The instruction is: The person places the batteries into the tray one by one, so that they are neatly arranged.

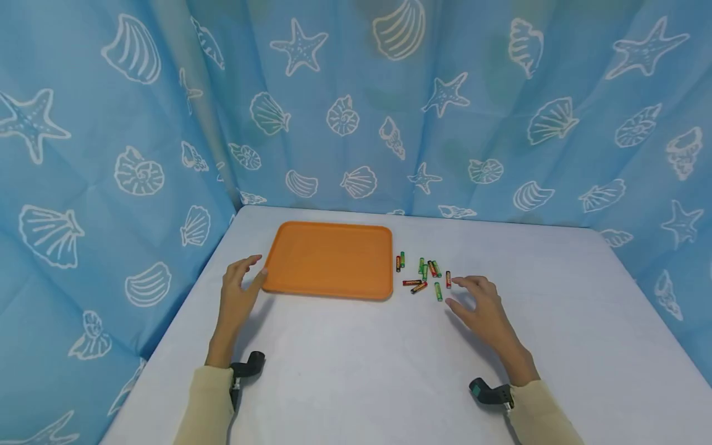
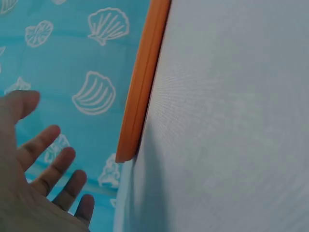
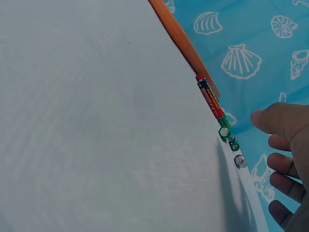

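An orange rectangular tray [image 1: 334, 259] lies on the white-covered table, its inside bare. Just right of it, several small batteries [image 1: 438, 292] are scattered, some green and some red and black. My left hand [image 1: 238, 296] hovers at the tray's left edge with fingers spread and nothing in them; in the left wrist view the hand [image 2: 43, 179] is beside the tray's rim [image 2: 137, 87]. My right hand [image 1: 484, 312] is held over the table at the right side of the batteries, fingers apart and holding nothing. In the right wrist view, a red and black battery [image 3: 210, 96] shows nearest the tray.
A blue curtain [image 1: 356, 111] with white shell and starfish prints encloses the table at the back and sides. The white tablecloth [image 1: 356, 371] stretches in front of the tray and to the right. Both wrists wear black camera mounts [image 1: 489, 393].
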The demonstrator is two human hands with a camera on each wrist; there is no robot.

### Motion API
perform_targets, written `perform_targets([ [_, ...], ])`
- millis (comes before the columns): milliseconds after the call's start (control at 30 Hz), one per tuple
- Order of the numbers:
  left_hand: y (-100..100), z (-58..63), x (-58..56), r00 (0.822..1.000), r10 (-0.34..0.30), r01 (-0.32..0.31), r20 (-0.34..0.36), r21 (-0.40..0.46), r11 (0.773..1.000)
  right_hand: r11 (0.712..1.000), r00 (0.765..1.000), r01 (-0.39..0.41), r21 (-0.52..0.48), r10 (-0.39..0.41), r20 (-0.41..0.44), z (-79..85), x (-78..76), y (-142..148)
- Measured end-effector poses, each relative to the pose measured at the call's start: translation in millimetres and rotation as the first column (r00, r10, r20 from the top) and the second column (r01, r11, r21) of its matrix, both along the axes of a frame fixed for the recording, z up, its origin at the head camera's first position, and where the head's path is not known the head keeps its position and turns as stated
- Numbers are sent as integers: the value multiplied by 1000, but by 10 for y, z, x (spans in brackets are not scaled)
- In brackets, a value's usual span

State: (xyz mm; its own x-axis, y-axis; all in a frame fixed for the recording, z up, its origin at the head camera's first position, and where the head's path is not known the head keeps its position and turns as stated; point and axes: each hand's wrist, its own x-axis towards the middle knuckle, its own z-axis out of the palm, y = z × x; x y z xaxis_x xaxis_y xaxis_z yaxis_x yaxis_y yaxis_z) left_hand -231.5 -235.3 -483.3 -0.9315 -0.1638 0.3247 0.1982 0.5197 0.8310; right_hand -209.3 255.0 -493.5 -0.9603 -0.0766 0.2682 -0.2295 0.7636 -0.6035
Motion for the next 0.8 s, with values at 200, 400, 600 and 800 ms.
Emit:
perform_targets([
  [200,-41,-87,-61,998,3,-3,67,5,1000,1000,1000,-2,3,2,3,-79,-21,7],
  [400,-71,-109,-111,992,-45,43,117,16,999,1000,999,-21,8,22,-33,-138,-71,23],
  [600,-73,-114,-120,990,-29,29,135,0,1000,999,999,-37,12,38,-31,-157,-101,36],
  [800,-74,-146,-109,981,10,1,191,-59,998,998,998,-57,19,57,-41,-208,-140,35],
])
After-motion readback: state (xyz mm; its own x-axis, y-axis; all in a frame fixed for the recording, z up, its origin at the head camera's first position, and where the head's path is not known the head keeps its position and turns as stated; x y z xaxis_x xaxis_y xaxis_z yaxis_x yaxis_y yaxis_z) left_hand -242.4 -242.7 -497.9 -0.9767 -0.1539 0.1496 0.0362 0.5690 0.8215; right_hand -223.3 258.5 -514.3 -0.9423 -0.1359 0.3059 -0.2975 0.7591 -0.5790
